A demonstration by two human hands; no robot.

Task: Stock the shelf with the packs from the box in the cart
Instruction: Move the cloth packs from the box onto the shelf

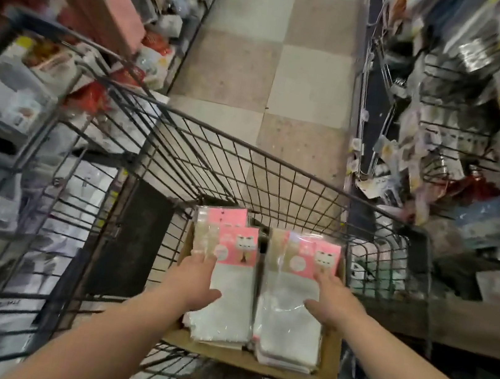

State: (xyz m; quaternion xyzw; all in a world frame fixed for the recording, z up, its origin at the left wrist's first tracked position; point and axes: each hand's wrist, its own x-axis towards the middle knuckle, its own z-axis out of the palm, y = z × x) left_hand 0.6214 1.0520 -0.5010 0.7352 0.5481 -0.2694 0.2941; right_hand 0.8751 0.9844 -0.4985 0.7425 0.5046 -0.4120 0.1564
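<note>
An open cardboard box (327, 360) sits in the wire cart (277, 174). It holds two stacks of clear packs side by side, each with white cloth and a pink header card. My left hand (196, 282) lies on the left stack (230, 313), fingers spread toward the pink card and thumb across the white part. In the same way, my right hand (334, 302) lies on the right stack (285, 334), fingers apart and thumb pointing left. Neither hand has closed around a pack. Shelving with hanging goods (465, 130) runs along the right.
The cart stands in a narrow aisle with a checkered tile floor (277, 63) ahead. Full shelves (83, 18) crowd the left side, wire racks and hooks with packets the right. A second wire basket section (31, 189) lies left of the box.
</note>
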